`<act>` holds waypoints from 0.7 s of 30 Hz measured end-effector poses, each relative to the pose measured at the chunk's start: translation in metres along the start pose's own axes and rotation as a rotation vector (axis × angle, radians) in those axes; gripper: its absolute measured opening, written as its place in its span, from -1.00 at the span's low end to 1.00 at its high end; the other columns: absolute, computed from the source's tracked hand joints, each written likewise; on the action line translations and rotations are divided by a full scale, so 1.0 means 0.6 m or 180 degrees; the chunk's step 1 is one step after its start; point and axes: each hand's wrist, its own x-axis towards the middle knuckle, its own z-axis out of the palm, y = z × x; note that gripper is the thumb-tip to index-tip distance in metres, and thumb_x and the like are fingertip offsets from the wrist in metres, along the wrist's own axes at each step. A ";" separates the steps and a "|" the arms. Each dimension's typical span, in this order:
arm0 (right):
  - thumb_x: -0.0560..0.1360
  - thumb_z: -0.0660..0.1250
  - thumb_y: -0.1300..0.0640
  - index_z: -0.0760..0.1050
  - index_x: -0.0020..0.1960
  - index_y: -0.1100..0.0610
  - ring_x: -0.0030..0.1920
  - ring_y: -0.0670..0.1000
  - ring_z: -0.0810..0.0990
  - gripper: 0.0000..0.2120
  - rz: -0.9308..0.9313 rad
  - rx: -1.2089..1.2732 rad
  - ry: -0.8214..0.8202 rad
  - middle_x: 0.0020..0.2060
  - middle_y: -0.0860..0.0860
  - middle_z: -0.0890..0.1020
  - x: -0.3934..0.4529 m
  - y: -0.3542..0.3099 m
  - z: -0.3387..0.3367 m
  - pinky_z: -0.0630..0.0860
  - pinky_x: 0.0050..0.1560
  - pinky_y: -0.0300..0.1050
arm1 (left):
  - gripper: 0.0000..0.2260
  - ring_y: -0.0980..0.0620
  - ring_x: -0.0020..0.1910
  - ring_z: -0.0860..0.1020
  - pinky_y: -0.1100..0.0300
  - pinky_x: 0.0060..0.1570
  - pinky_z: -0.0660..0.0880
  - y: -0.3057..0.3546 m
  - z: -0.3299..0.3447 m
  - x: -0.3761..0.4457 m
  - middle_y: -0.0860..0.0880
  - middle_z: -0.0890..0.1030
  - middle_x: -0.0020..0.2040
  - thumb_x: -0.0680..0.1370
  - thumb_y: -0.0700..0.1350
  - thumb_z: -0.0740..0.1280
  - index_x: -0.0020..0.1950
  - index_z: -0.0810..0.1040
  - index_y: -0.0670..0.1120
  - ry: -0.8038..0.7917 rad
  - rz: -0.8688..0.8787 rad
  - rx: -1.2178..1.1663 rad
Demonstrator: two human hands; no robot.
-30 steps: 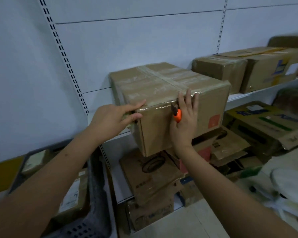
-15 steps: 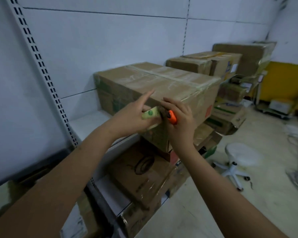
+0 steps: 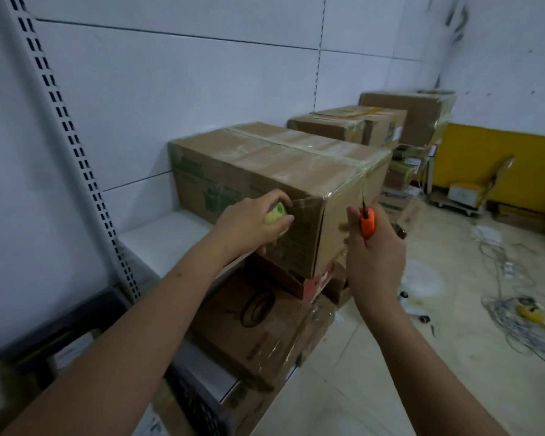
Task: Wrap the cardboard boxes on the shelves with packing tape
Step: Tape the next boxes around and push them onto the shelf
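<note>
Cardboard box (image 3: 265,171) on the white shelf (image 3: 164,237), near corner jutting over the shelf edge, directly ahead of both hands; clear tape bands already across top and down the facing end. Tape roll (image 3: 276,213), yellow-green core, pressed against the box's long side just short of the near corner, film glinting from roll toward that corner.

Left hand (image 3: 252,223): fingers curled round the roll, thumb over it, holding it to the cardboard. Right hand (image 3: 373,259): clenched on an orange cutter (image 3: 367,226), blade up, close to the facing end of the box, contact with the tape not discernible.

Handling, judged: box rigid at edges and corners, panels liable to dent under a push; weight unknown, overhang suggests caution against tipping forward. Taped faces likely slick; best steadied at a corner or along a top edge. Roll light, best held through the core. Film thin, prone to self-sticking and wrinkling if slack.

Beyond the right hand: further cardboard boxes (image 3: 346,125) along the same shelf. Below both hands: more boxes (image 3: 258,328) on the lower level. Right of the right hand: tiled floor (image 3: 453,357) with loose cables (image 3: 516,316)
</note>
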 end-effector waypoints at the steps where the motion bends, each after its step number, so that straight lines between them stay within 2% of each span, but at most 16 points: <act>1: 0.62 0.15 -0.19 0.44 -0.05 -0.03 -0.28 -0.03 0.58 -0.74 0.0204 -0.0277 -0.0226 -0.27 -0.04 0.59 -0.012 -0.005 -0.010 0.61 -0.17 0.09 | -0.84 0.23 -0.43 0.62 0.31 -0.47 0.54 0.000 0.002 0.001 0.10 0.62 -0.14 0.61 0.15 0.27 0.17 0.42 0.21 0.0036 -0.0023 -0.0153; 2: 0.62 0.17 -0.16 0.42 -0.05 -0.01 -0.32 -0.02 0.57 -0.76 0.0387 -0.0349 -0.0596 -0.29 -0.02 0.56 -0.021 -0.011 -0.017 0.60 -0.21 0.07 | -0.88 0.21 -0.43 0.62 0.32 -0.48 0.52 0.000 0.004 0.002 0.09 0.61 -0.14 0.61 0.13 0.28 0.13 0.45 0.19 0.0078 -0.0040 -0.0277; 4: 0.62 0.23 -0.02 0.40 0.02 0.06 -0.33 -0.04 0.55 -0.86 0.0600 -0.0172 -0.1392 -0.25 0.02 0.55 -0.034 -0.031 -0.023 0.55 -0.32 -0.12 | -0.93 0.15 -0.45 0.63 0.30 -0.50 0.51 0.000 0.009 0.004 0.06 0.62 -0.14 0.60 0.11 0.31 0.05 0.48 0.17 0.0168 -0.0058 -0.0453; 6: 0.63 0.21 0.07 0.39 0.04 0.10 -0.35 -0.06 0.51 -0.90 0.0321 -0.0266 -0.1686 -0.24 0.02 0.52 -0.035 -0.057 -0.023 0.41 -0.40 -0.26 | -0.96 0.07 -0.46 0.63 0.24 -0.51 0.53 0.002 0.015 0.010 0.01 0.63 -0.11 0.59 0.08 0.34 -0.04 0.51 0.17 0.0250 -0.0113 -0.0647; 9: 0.67 0.13 0.02 0.38 0.04 0.13 -0.32 0.00 0.55 -0.82 -0.0088 -0.0546 -0.1661 -0.23 0.03 0.54 -0.016 -0.079 0.002 0.45 -0.39 -0.17 | -0.90 0.00 -0.43 0.65 0.18 -0.51 0.55 -0.001 0.021 0.013 -0.01 0.61 -0.02 0.57 0.04 0.37 -0.13 0.53 0.17 0.0318 -0.0231 -0.0836; 11: 0.68 0.11 0.03 0.37 0.07 0.15 -0.24 0.06 0.61 -0.82 -0.0010 -0.0979 -0.1682 -0.16 0.07 0.57 -0.002 -0.073 0.028 0.57 -0.29 -0.06 | -0.90 -0.01 -0.41 0.65 0.16 -0.50 0.55 0.003 0.021 0.013 -0.04 0.63 -0.05 0.57 0.02 0.39 -0.14 0.54 0.15 0.0289 -0.0219 -0.0908; 13: 0.67 0.13 0.12 0.36 0.09 0.17 -0.16 0.10 0.63 -0.88 0.0090 -0.1508 -0.1695 -0.09 0.11 0.61 0.000 -0.045 0.049 0.58 -0.20 -0.03 | -0.91 -0.02 -0.43 0.65 0.14 -0.50 0.56 0.007 0.018 0.015 -0.06 0.64 -0.13 0.56 0.01 0.39 -0.14 0.55 0.12 0.0227 -0.0260 -0.0873; 14: 0.67 0.12 0.16 0.36 0.13 0.18 -0.12 0.13 0.63 -0.89 0.0158 -0.1572 -0.1736 -0.06 0.13 0.61 -0.008 -0.027 0.052 0.54 -0.18 -0.04 | -0.91 -0.03 -0.43 0.65 0.12 -0.49 0.58 0.006 0.017 0.016 -0.05 0.64 -0.15 0.56 0.00 0.40 -0.14 0.56 0.10 0.0203 -0.0295 -0.0801; 16: 0.69 0.05 0.14 0.40 0.23 0.22 -0.03 0.16 0.62 -0.77 0.0407 -0.1214 -0.1923 -0.01 0.16 0.60 -0.032 0.013 0.049 0.47 -0.12 -0.08 | -0.91 -0.05 -0.43 0.65 0.01 -0.44 0.63 -0.006 0.013 0.014 -0.06 0.64 -0.17 0.55 -0.03 0.41 -0.14 0.58 0.05 0.0190 -0.0458 -0.0720; 18: 0.70 0.04 0.04 0.43 0.20 0.22 -0.20 0.06 0.62 -0.69 0.0486 -0.0951 -0.1858 -0.15 0.08 0.61 -0.063 0.043 0.034 0.53 -0.21 -0.14 | -0.92 -0.03 -0.46 0.64 0.00 -0.43 0.63 -0.026 0.016 0.001 -0.09 0.64 -0.22 0.55 -0.06 0.43 -0.13 0.59 0.00 0.0156 -0.0672 -0.0884; 20: 0.68 0.11 -0.01 0.44 0.11 0.15 -0.34 -0.12 0.54 -0.75 0.0189 -0.0689 -0.1359 -0.27 -0.05 0.55 -0.068 0.052 0.016 0.45 -0.37 -0.25 | -0.93 0.05 -0.52 0.58 0.14 -0.51 0.54 -0.039 0.019 -0.008 -0.05 0.60 -0.32 0.56 -0.09 0.42 -0.11 0.59 -0.04 0.0186 -0.0746 -0.1017; 21: 0.66 0.15 -0.02 0.44 0.11 0.12 -0.31 -0.20 0.50 -0.78 -0.0024 -0.0518 -0.1046 -0.24 -0.10 0.53 -0.058 0.044 0.009 0.39 -0.35 -0.34 | -0.93 0.08 -0.54 0.56 0.18 -0.52 0.51 -0.039 0.021 -0.012 -0.02 0.59 -0.36 0.57 -0.09 0.42 -0.10 0.59 -0.05 0.0215 -0.0752 -0.1068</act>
